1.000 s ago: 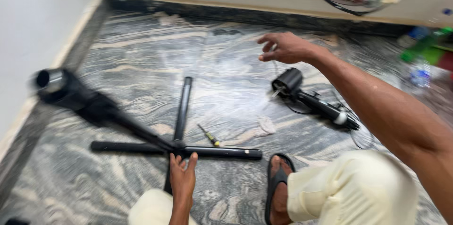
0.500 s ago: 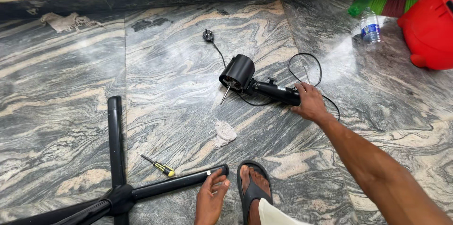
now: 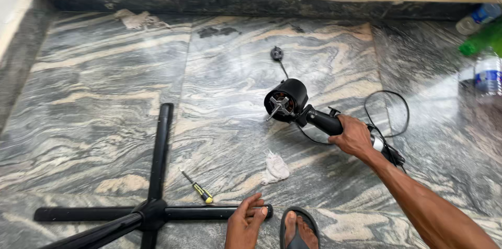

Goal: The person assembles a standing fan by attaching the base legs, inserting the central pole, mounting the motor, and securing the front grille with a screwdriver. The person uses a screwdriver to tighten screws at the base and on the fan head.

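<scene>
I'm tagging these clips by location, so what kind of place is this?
Probably a home or small repair spot, worked on the floor: a polished marble floor, a dismantled fan motor in the right hand, plastic bottles by the wall.

- Grey marble floor (image 3: pixel 104 87), streaked with tan veins.
- Black cross-shaped stand base (image 3: pixel 154 197) lies flat on it.
- Yellow-handled screwdriver (image 3: pixel 197 187) just beside the base.
- White rag (image 3: pixel 274 167) near a black fan motor (image 3: pixel 287 100).
- Plastic bottles (image 3: pixel 488 71) at the far right.

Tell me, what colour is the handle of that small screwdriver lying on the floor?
Yellow and black, on the small screwdriver; the head view shows it.
</scene>
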